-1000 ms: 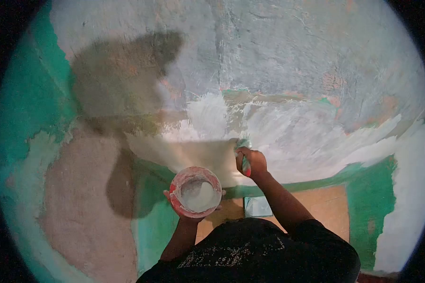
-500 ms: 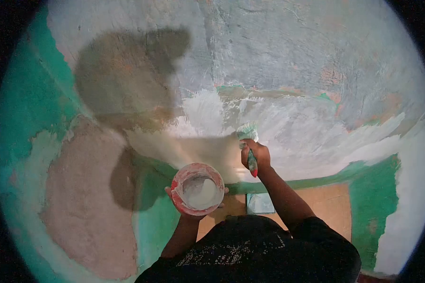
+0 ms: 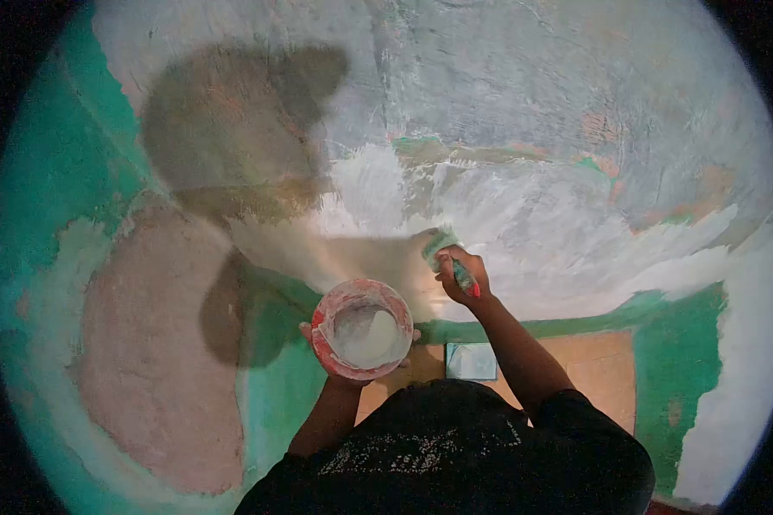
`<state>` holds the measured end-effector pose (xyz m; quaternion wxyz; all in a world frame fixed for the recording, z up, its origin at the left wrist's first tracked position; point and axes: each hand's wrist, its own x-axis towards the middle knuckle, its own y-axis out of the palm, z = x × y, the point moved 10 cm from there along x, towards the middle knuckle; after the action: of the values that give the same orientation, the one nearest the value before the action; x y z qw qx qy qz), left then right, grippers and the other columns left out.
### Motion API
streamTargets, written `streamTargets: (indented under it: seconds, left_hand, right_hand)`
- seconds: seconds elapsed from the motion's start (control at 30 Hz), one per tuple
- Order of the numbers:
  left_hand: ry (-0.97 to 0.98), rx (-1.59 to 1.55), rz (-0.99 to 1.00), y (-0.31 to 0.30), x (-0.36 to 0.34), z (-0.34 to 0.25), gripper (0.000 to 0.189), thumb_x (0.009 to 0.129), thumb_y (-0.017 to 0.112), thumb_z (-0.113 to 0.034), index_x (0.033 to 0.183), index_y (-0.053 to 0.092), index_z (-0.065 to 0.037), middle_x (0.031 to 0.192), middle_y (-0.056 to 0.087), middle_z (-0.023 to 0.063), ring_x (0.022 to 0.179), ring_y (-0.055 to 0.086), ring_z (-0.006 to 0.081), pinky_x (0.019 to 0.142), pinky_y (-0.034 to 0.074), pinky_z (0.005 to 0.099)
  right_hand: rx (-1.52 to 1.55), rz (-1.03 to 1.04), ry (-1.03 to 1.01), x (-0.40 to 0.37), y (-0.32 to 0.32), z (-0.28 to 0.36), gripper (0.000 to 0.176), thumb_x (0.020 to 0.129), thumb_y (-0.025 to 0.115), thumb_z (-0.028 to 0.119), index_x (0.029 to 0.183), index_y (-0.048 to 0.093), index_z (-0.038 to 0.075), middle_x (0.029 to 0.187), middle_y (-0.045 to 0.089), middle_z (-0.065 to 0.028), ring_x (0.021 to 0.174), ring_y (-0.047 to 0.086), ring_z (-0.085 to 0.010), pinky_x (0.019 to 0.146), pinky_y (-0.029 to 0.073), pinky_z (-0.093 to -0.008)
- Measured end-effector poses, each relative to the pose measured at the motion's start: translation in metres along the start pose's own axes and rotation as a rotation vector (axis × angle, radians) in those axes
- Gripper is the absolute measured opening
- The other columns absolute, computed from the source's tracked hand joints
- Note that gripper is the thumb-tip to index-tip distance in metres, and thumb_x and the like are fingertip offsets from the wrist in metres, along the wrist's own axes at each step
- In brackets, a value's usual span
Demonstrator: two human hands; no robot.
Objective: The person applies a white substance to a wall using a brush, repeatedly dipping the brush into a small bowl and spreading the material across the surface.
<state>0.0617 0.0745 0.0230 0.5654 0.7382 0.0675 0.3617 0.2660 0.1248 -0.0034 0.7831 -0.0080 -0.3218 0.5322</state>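
Right hand (image 3: 464, 276) grips a brush (image 3: 442, 243), bristles on the wall (image 3: 524, 103) at the white patch's lower edge. Left hand (image 3: 342, 380) cups a bucket (image 3: 319, 343) just below-left, apart; open wall above.

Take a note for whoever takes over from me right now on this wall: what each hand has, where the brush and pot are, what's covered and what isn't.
Left hand: cupped under the paint pot, held level in front of the chest, white paint inside.
Right hand: closed round the brush, bristles pressed to the wall.
Done: a fresh white band across the middle of the wall.
Left: green patches low right and far left, the bare plaster patch at left, and the dull grey area above.
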Motion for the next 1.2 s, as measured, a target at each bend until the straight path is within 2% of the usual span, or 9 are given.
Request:
streamTargets:
  seconds: [0.17, 0.3, 0.43, 0.47, 0.57, 0.6, 0.73, 0.93, 1.2]
  left_hand:
    - [-0.012, 0.053, -0.022, -0.007, 0.001, 0.005, 0.102, 0.067, 0.064, -0.079, 0.143, 0.039, -0.016, 0.140, 0.040, 0.0291, 0.118, 0.045, 0.0603, 0.086, 0.046, 0.0744]
    - [0.052, 0.037, 0.015, -0.036, -0.006, 0.001, 0.109, 0.068, 0.069, -0.075, 0.150, 0.026, -0.016, 0.151, 0.025, 0.0257, 0.130, 0.028, 0.0616, 0.096, 0.034, 0.0783]
    - [0.006, -0.026, 0.281, 0.019, 0.017, 0.017, 0.109, 0.068, 0.069, -0.075, 0.149, 0.028, -0.016, 0.150, 0.026, 0.0267, 0.130, 0.029, 0.0615, 0.096, 0.036, 0.0777]
    - [-0.099, -0.011, 0.238, 0.002, 0.009, 0.014, 0.109, 0.067, 0.069, -0.075, 0.149, 0.028, -0.016, 0.150, 0.026, 0.0270, 0.130, 0.029, 0.0616, 0.095, 0.036, 0.0775]
    - [-0.136, -0.011, 0.125, -0.011, -0.001, 0.012, 0.110, 0.067, 0.069, -0.076, 0.149, 0.029, -0.015, 0.149, 0.027, 0.0279, 0.129, 0.030, 0.0619, 0.094, 0.037, 0.0773]
    - [-0.103, -0.021, 0.088, -0.012, -0.005, 0.009, 0.110, 0.066, 0.069, -0.076, 0.148, 0.030, -0.015, 0.149, 0.027, 0.0282, 0.129, 0.030, 0.0621, 0.094, 0.038, 0.0773]
    - [-0.022, -0.031, 0.009, -0.021, -0.018, 0.001, 0.109, 0.066, 0.068, -0.077, 0.148, 0.030, -0.016, 0.148, 0.029, 0.0268, 0.128, 0.031, 0.0627, 0.092, 0.038, 0.0781]
    - [0.080, -0.012, -0.107, -0.032, -0.028, -0.006, 0.105, 0.066, 0.074, -0.070, 0.146, 0.035, -0.016, 0.147, 0.030, 0.0278, 0.127, 0.031, 0.0635, 0.089, 0.040, 0.0799]
    - [0.164, 0.021, -0.117, -0.035, -0.041, -0.017, 0.103, 0.067, 0.064, -0.080, 0.145, 0.038, -0.017, 0.147, 0.035, 0.0230, 0.128, 0.037, 0.0567, 0.093, 0.040, 0.0752]
  right_hand:
    - [-0.035, -0.047, -0.101, 0.004, -0.019, 0.060, 0.020, 0.096, 0.055, 0.016, 0.101, 0.061, -0.003, 0.079, 0.068, -0.0144, 0.067, 0.070, -0.0212, 0.062, 0.055, -0.0302]
    - [-0.083, -0.228, -0.338, 0.026, -0.062, 0.140, 0.021, 0.088, 0.058, 0.010, 0.107, 0.065, 0.001, 0.084, 0.068, -0.0202, 0.072, 0.070, -0.0340, 0.065, 0.054, -0.0353]
    - [-0.199, -0.206, -0.291, 0.030, -0.055, 0.084, 0.034, 0.095, 0.046, 0.016, 0.119, 0.060, -0.003, 0.100, 0.067, -0.0258, 0.083, 0.070, -0.0354, 0.074, 0.054, -0.0362]
    - [-0.286, -0.057, -0.087, 0.022, -0.041, 0.055, 0.039, 0.095, 0.044, 0.017, 0.126, 0.057, -0.003, 0.109, 0.066, -0.0278, 0.099, 0.068, -0.0381, 0.085, 0.053, -0.0367]
    - [-0.157, -0.177, -0.148, 0.000, -0.039, 0.051, 0.042, 0.096, 0.044, 0.018, 0.131, 0.053, -0.002, 0.111, 0.066, -0.0267, 0.097, 0.068, -0.0384, 0.084, 0.053, -0.0374]
    - [-0.273, -0.161, -0.132, -0.006, -0.040, 0.039, 0.053, 0.095, 0.044, 0.021, 0.143, 0.038, -0.002, 0.105, 0.068, -0.0240, 0.080, 0.070, -0.0341, 0.071, 0.054, -0.0370]
    - [-0.211, -0.255, 0.102, -0.010, -0.072, 0.046, 0.071, 0.096, 0.046, 0.025, 0.150, 0.010, -0.004, 0.098, 0.067, -0.0214, 0.068, 0.067, -0.0260, 0.062, 0.053, -0.0339]
    - [-0.342, -0.385, -0.091, 0.018, -0.093, 0.122, 0.062, 0.095, 0.047, 0.023, 0.146, 0.027, -0.006, 0.093, 0.067, -0.0252, 0.074, 0.070, -0.0355, 0.065, 0.054, -0.0379]
    - [-0.263, -0.385, -0.152, 0.049, -0.029, 0.115, 0.060, 0.089, 0.053, 0.013, 0.143, 0.033, -0.004, 0.068, 0.063, -0.0214, 0.055, 0.065, -0.0368, 0.052, 0.052, -0.0409]
